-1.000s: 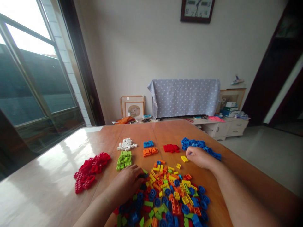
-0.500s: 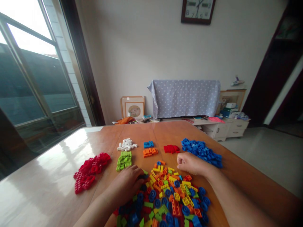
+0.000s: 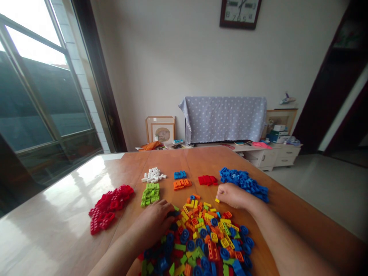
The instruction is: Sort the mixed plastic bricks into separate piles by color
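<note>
A mixed pile of coloured bricks [image 3: 202, 237] lies on the wooden table [image 3: 71, 218] in front of me. My left hand [image 3: 156, 220] rests curled on the pile's left edge, its fingertips closed over a dark brick. Beyond the pile's far right edge my right hand [image 3: 234, 195] is closed in a pinch on a small yellow brick [image 3: 217, 200]. Sorted heaps lie beyond: red bricks [image 3: 109, 207] at the left, green bricks [image 3: 151, 193], white bricks [image 3: 153, 175], small blue bricks [image 3: 180, 175], orange bricks [image 3: 182, 184], small red bricks [image 3: 207, 179] and a blue heap [image 3: 244, 182] behind my right hand.
A large window [image 3: 37, 99] is at the left. Against the far wall stand a cloth-covered object [image 3: 224, 119], picture frames [image 3: 161, 130] and a low white cabinet [image 3: 273, 155] with clutter. A clock [image 3: 240, 13] hangs above. The table's right edge runs close to my right forearm.
My right hand drew back from the yellow bricks near the blue heap to the pile's far edge, then lifted slightly with a yellow brick pinched. The left hand has barely moved.
</note>
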Available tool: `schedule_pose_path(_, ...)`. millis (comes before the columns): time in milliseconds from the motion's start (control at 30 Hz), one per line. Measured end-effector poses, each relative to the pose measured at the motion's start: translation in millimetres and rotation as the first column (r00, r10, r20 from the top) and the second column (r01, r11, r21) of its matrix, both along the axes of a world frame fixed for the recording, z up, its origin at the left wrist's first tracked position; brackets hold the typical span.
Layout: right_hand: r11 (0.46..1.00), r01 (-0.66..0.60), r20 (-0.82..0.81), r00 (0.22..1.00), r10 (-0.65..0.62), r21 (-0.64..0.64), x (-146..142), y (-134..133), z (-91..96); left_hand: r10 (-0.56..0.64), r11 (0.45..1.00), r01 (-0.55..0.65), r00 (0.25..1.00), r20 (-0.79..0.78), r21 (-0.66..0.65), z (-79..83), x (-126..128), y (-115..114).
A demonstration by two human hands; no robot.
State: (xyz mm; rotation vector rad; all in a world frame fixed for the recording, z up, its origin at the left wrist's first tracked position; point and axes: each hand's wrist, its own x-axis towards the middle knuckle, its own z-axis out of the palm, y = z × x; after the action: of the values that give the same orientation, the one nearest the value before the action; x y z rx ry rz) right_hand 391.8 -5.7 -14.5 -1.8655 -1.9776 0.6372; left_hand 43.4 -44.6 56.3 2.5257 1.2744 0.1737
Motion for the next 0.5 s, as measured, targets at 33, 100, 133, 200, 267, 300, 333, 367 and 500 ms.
schedule_pose_path(33, 1.000, 0.009, 0.036, 0.999, -0.010, 0.027, 3, 1, 0.0, -0.003, 1.000, 0.003, 1.000, -0.003, 0.000, 0.0, 0, 0)
schedule_pose_path(100, 0.997, 0.036, 0.078, 0.996, -0.042, 0.066, 11, 1, 0.5, -0.011, 1.000, 0.011, 1.000, 0.000, -0.001, -0.8, 0, 1)
schedule_pose_path(133, 0.995, 0.059, 0.085, 0.994, -0.066, 0.077, 16, 0, 1.1, -0.013, 1.000, 0.013, 1.000, 0.006, -0.001, -1.6, -1, 1)
schedule_pose_path(200, 0.987, 0.118, 0.093, 0.987, -0.128, 0.109, 26, 0, 2.8, -0.016, 1.000, 0.016, 1.000, 0.021, 0.002, -3.5, -1, 2)
schedule_pose_path(267, 0.973, 0.181, 0.101, 0.975, -0.196, 0.140, 35, 0, 4.4, -0.014, 1.000, 0.014, 1.000, 0.028, 0.005, -5.3, -2, 2)
schedule_pose_path(300, 0.965, 0.212, 0.103, 0.968, -0.229, 0.153, 38, 0, 4.8, -0.012, 1.000, 0.012, 1.000, 0.029, 0.006, -5.8, -2, 2)
schedule_pose_path(333, 0.958, 0.237, 0.104, 0.961, -0.256, 0.164, 40, 0, 4.8, -0.010, 1.000, 0.010, 1.000, 0.029, 0.007, -6.1, -1, 2)
schedule_pose_path(367, 0.952, 0.252, 0.106, 0.956, -0.273, 0.172, 40, 1, 4.2, -0.009, 1.000, 0.009, 1.000, 0.029, 0.008, -6.0, -1, 2)
schedule_pose_path(500, 0.951, 0.244, 0.118, 0.956, -0.269, 0.190, 30, 6, -1.9, -0.011, 1.000, 0.011, 1.000, 0.023, 0.001, -4.4, -1, 2)
